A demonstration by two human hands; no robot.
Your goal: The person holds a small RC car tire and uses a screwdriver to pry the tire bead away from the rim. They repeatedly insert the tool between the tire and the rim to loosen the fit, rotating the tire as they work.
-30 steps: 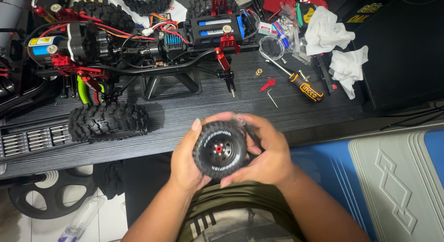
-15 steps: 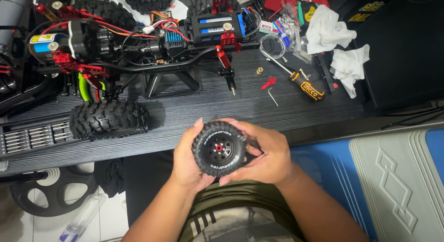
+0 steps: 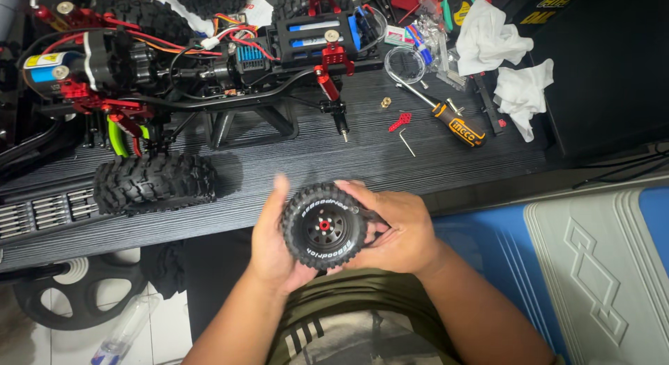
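Note:
I hold a small black model-car wheel (image 3: 324, 227) with a knobby tyre, white lettering and a red hub, just off the near edge of the black ribbed table (image 3: 293, 177). My left hand (image 3: 268, 243) cups its left side, thumb raised. My right hand (image 3: 397, 229) grips its right side and back. On the table beyond lies a model crawler chassis (image 3: 188, 65) with red metal parts, wires and a blue-and-black battery. One knobby wheel (image 3: 153, 182) is mounted on it, left of my hands.
A screwdriver with an orange-and-black handle (image 3: 456, 124), a small hex key (image 3: 406, 142), a red bracket (image 3: 399, 121) and a brass nut (image 3: 385, 102) lie at right. Crumpled white tissues (image 3: 512, 62) sit further right. A dark weight plate (image 3: 70, 302) and a clear bottle (image 3: 122, 330) lie on the floor.
The view has shifted slightly; both hands have kept hold of the wheel and turned it a little, with my left thumb lifting off the tyre.

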